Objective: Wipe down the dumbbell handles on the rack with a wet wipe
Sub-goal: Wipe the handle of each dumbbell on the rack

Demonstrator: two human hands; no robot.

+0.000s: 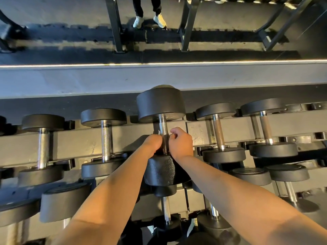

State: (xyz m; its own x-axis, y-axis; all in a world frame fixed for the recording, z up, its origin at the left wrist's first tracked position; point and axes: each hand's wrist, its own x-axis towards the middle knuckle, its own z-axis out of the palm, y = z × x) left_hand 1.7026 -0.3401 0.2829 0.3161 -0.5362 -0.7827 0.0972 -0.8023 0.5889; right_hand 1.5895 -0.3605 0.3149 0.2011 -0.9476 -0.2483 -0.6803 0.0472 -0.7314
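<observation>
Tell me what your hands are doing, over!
Left hand and right hand curled on the big dumbbell's handle. Wipe not visible. Nothing in the way.

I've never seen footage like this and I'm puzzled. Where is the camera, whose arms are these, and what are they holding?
There is one picture, from a camera worn on a person's head, looking down. The two bare arms are that person's. Below is a gym rack with dumbbells lying in a row. The left hand and right hand curl their fingers round the handle of the middle dumbbell. A wipe cannot be made out. At the top, another person's shoes stand on the floor.
</observation>
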